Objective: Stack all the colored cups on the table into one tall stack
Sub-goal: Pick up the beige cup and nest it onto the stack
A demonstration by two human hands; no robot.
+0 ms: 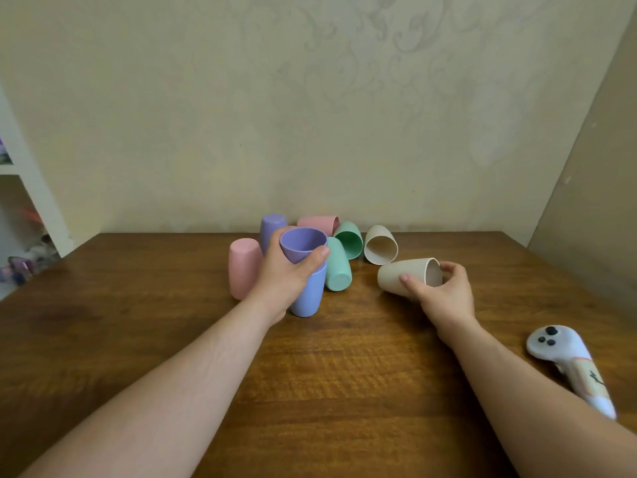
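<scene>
My left hand point(287, 270) grips a purple cup point(302, 244), mouth up, set into a blue cup point(309, 294) that stands on the table. My right hand point(444, 289) holds a beige cup point(406, 276) lying on its side, mouth to the right. Upside down stand a pink cup point(244, 267) left of my hand and a second purple cup point(270, 227) behind it. On their sides lie a green cup point(337, 269), another green cup point(350, 238), a pink cup point(319, 223) and a second beige cup point(381, 244).
The wooden table point(344, 374) runs up to a beige wall. A white game controller point(565, 360) lies at the right, beside my right forearm. White shelves point(31, 201) with small items stand to the left of the table.
</scene>
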